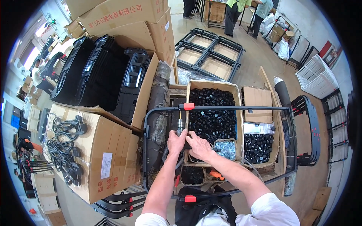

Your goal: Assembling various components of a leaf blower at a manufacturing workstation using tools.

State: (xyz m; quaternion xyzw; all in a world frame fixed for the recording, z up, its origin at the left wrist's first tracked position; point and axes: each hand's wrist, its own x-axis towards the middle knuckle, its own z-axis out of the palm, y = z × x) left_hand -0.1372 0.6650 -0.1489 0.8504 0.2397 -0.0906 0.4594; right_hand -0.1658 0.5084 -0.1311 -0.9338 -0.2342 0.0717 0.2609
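Both my hands are closed on a power drill [180, 123] that points away from me. My left hand [175, 142] wraps the front part of its body behind the silver chuck, while my right hand [200, 146] grips further back, on the right. A thin hose or cord [243, 160] runs off from near my right wrist. The drill's bit reaches the far bar of a black rectangular frame [226, 108], just left of a red piece [189, 106] on that bar. Another red piece [190, 198] sits on the frame's near bar. My hands hide most of the drill's body.
Under the frame stand a wooden box [239, 88] of black knobs, a small tray of screws [225, 147] and another bin of black parts [258, 148]. Cartons [117, 150] with coiled power cords [64, 145] rise at left. Stacked black frames [209, 54] and people are beyond.
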